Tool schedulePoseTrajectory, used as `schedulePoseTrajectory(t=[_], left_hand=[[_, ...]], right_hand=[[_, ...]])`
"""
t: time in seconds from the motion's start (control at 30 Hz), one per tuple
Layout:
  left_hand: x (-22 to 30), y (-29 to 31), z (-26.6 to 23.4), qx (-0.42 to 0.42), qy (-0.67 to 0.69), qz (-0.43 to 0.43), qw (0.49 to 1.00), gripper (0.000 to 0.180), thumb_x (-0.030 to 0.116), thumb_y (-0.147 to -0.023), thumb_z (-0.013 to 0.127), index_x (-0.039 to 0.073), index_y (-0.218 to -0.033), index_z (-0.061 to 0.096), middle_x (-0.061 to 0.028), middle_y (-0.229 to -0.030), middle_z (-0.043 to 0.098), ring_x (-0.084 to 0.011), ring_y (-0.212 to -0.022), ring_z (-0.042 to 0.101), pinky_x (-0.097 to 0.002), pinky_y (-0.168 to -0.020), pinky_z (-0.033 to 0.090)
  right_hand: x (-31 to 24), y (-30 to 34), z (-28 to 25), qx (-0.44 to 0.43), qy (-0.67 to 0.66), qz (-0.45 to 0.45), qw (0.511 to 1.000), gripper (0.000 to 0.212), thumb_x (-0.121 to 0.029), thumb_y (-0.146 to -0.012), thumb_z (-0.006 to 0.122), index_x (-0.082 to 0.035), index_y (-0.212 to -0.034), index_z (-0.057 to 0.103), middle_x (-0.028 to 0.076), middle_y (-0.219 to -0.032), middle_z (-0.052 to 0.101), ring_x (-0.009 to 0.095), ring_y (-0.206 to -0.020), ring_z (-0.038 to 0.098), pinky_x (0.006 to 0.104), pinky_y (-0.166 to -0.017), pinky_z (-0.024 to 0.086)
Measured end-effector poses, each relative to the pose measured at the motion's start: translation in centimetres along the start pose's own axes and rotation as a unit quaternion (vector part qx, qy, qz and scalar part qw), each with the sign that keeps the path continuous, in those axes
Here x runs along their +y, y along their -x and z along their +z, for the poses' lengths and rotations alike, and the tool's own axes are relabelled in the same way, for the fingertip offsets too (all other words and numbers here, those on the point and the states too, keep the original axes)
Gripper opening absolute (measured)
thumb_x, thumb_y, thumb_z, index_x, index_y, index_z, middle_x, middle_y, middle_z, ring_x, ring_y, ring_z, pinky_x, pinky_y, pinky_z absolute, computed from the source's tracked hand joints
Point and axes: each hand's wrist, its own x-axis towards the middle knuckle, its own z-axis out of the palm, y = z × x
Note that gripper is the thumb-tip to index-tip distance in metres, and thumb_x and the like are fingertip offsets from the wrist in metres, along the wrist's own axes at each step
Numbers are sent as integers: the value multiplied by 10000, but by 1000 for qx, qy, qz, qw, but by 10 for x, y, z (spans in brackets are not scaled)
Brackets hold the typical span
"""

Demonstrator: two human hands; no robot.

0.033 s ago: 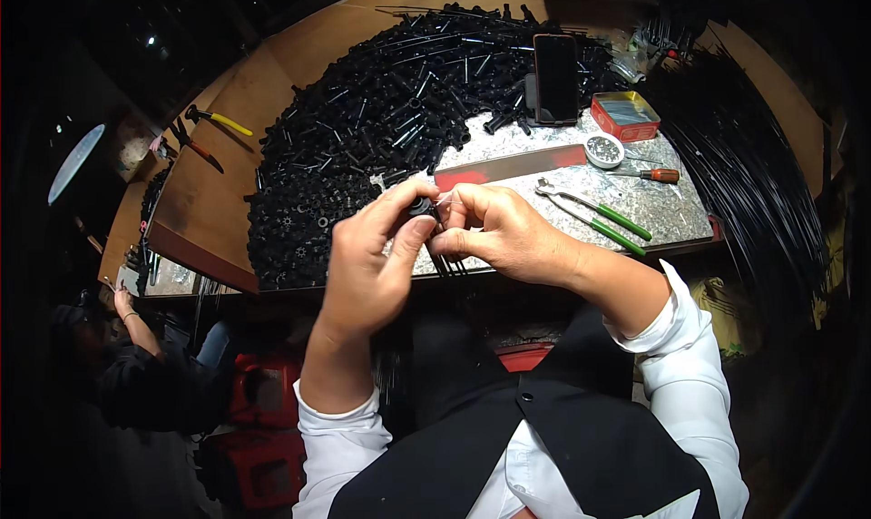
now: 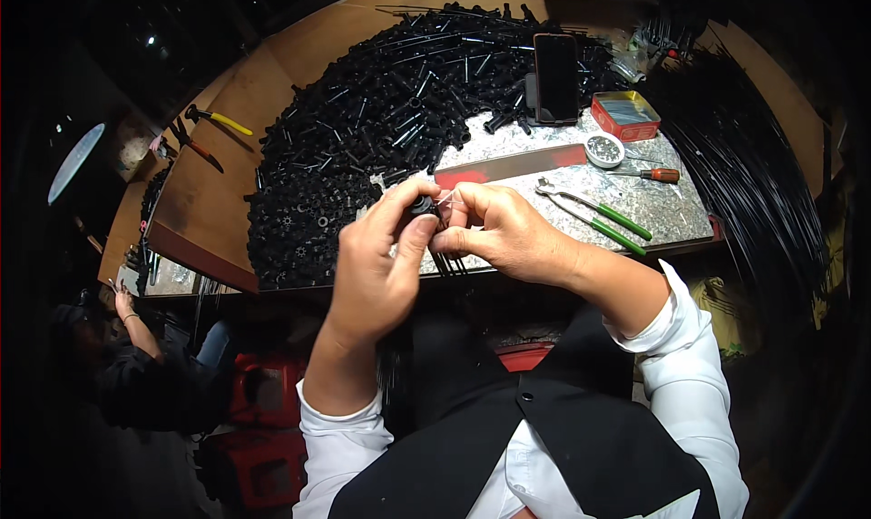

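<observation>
Near the front edge of the workbench my two hands meet. Between thumb and forefinger, my left hand (image 2: 374, 267) grips a small round black part (image 2: 421, 205). Several thin black rods (image 2: 446, 265) hang below the fingers; how they join the part is hidden. My right hand (image 2: 510, 233) is closed in a pinch against the part's right side, with thin pale wire or thread (image 2: 447, 199) showing at its fingertips. Behind the hands spreads a big heap of black tubular parts (image 2: 363, 129), with small ribbed black pieces (image 2: 290, 238) along its near left side.
Green-handled pliers (image 2: 594, 218), a screwdriver (image 2: 660, 175), a white cup of small metal bits (image 2: 604, 150), a red tin (image 2: 626, 116) and a phone (image 2: 555, 79) lie right. Long black rods (image 2: 753, 156) flank them. Yellow-handled pliers (image 2: 222, 121) hang left. Another person's hand (image 2: 124, 301) works far left.
My left hand has shifted very slightly to the right. The pale strand at my right fingertips shows a little more plainly; both grips stay the same.
</observation>
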Motion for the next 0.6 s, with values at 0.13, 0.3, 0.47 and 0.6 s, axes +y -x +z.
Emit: schedulePoseTrajectory(t=[0.13,0.3,0.47,0.6], left_hand=[[7,12,28,79,-47,-42,995,204,24,-845,632,-4,-1003,506,-147,-834,597,-260,-675,635,-316,-608,476],[-8,18,39,128,-125,-6,984,190,-4,-846,612,-15,-995,493,-131,-806,555,-261,-631,613,-346,-572,466],[-18,20,54,172,-25,-23,985,293,-46,-864,557,-25,-1115,407,-112,-822,543,-193,-632,606,-325,-570,484],[-21,22,54,184,9,-30,982,301,-19,-919,504,-2,-1169,337,-60,-770,519,-105,-607,590,-207,-574,473]], right_hand=[[2,5,8,51,122,-41,990,150,-32,-796,659,7,-786,515,83,-722,585,142,-662,560,282,-626,482],[7,11,5,47,201,-32,978,190,-54,-788,683,12,-794,505,91,-754,580,169,-662,553,291,-603,484],[16,31,-14,38,237,-57,969,256,-66,-762,728,10,-852,501,104,-836,582,200,-728,576,305,-625,488],[19,55,-52,76,418,-42,904,317,-88,-745,749,4,-911,496,134,-856,566,291,-766,577,353,-672,479]])
